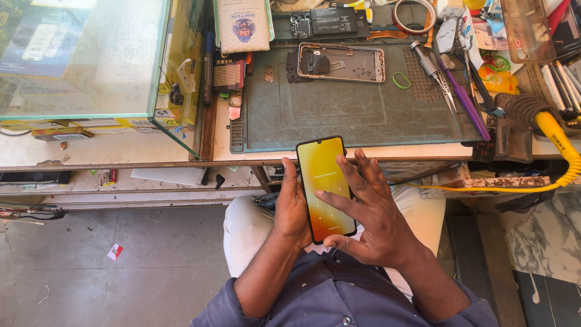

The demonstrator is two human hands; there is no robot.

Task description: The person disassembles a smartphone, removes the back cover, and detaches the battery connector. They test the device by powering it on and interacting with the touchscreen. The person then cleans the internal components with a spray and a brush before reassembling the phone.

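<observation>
The right hand has its fingers spread wide, the forefinger tip touching the lit screen of the phone. The left hand cradles the phone upright over the lap, thumb along its left edge; the fingers behind it are hidden, so I cannot tell how firmly they grip. Held this loosely above the floor, the phone could slip if the swipe pushes it sideways. Beyond lie the bench mat with an opened phone frame, tweezers and a yellow-handled iron; its cord runs close to the right wrist and could snag.
</observation>
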